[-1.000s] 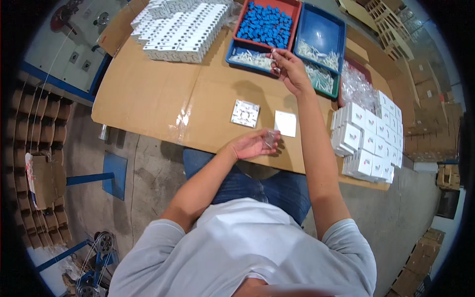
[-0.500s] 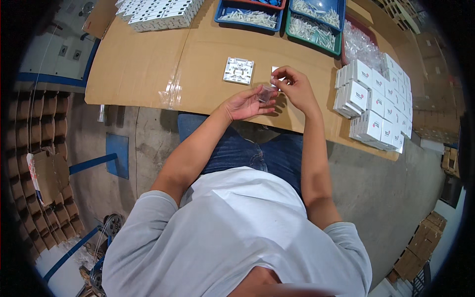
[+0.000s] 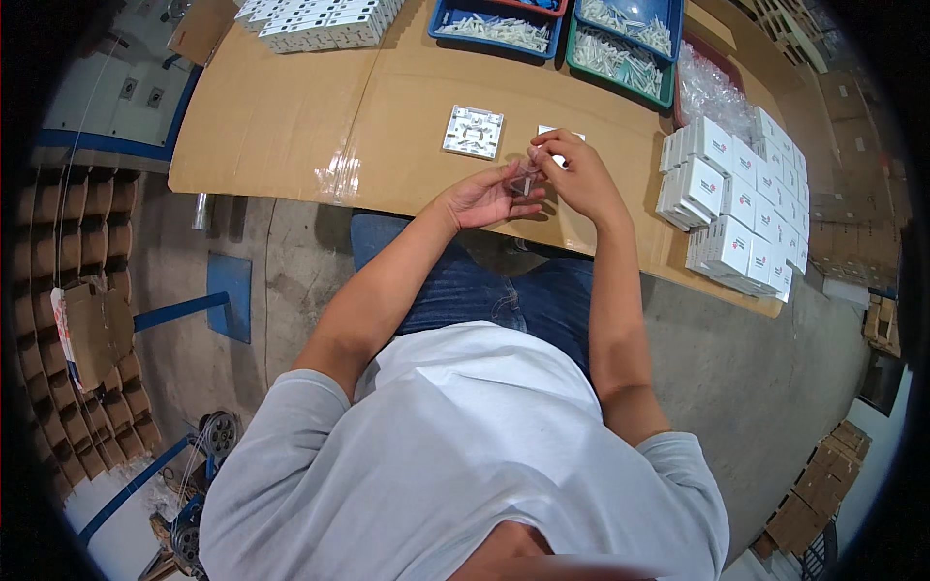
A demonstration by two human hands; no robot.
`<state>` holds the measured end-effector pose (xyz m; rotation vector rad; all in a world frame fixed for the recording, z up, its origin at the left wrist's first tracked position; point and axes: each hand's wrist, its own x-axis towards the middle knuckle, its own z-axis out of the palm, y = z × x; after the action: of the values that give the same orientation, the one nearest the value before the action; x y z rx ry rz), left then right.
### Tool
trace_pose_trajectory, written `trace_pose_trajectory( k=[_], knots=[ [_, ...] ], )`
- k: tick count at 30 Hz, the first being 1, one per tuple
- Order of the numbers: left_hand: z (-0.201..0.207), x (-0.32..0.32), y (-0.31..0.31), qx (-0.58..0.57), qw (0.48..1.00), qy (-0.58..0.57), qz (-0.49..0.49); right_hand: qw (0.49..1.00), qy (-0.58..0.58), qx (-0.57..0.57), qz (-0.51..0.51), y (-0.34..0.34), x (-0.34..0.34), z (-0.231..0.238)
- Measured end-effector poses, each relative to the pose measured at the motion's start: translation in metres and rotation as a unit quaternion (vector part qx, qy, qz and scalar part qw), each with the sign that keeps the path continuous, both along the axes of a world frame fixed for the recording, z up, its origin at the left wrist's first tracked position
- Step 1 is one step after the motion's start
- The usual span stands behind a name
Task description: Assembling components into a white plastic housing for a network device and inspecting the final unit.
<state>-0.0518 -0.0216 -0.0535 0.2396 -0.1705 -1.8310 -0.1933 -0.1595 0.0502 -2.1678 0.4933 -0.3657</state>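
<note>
Both my hands meet over the near edge of the cardboard-covered table (image 3: pixel 291 107). A small clear plastic bag (image 3: pixel 523 183) is between them, and a thin whitish piece shows in or against it. My left hand (image 3: pixel 481 198), palm up, grips the bag's left side between thumb and fingers. At the bag's top, the fingertips of my right hand (image 3: pixel 573 176) are pinched together. Just beyond my left hand lies a white square frame-like fitting (image 3: pixel 473 132) with metal parts showing. Another white piece (image 3: pixel 562 134) lies partly hidden behind my right hand.
Blue bin (image 3: pixel 494 37) and green bin (image 3: pixel 620 73) at the far side hold small white pieces. A red crate (image 3: pixel 712 92) with clear plastic bags stands right of them. White boxes (image 3: pixel 741 208) are stacked at the right edge; long white cartons (image 3: pixel 325 27) lie far left.
The bag is more upright between my hands, and a thin whitish piece now shows at it. My right hand stays pinched at its top. The whole view has shifted slightly.
</note>
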Motion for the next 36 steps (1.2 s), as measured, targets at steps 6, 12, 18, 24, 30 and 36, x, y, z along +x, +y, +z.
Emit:
trace_pose_trajectory(
  k=[6,12,18,24,30,36],
  knots=[
    [-0.005,-0.002,-0.001,-0.016,1.0,-0.015,0.005,0.989,0.102,-0.104,-0.017,0.019,0.008,0.01],
    [0.01,-0.004,0.002,0.006,0.999,-0.051,0.017,0.987,0.112,-0.097,0.059,0.015,0.006,0.016],
    [0.001,0.0,-0.007,-0.016,0.998,0.044,-0.032,0.995,0.096,0.025,0.018,-0.002,-0.005,0.005],
    [0.005,0.001,-0.006,0.033,0.998,0.037,-0.041,0.997,0.018,0.031,-0.07,-0.057,0.006,-0.001],
    [0.006,0.002,-0.006,0.05,0.998,0.02,-0.039,0.969,-0.011,-0.205,-0.139,-0.165,0.058,-0.022],
    [0.009,0.003,-0.006,0.053,0.997,0.03,-0.053,0.929,0.03,-0.361,-0.075,-0.213,0.066,-0.065]
  ],
)
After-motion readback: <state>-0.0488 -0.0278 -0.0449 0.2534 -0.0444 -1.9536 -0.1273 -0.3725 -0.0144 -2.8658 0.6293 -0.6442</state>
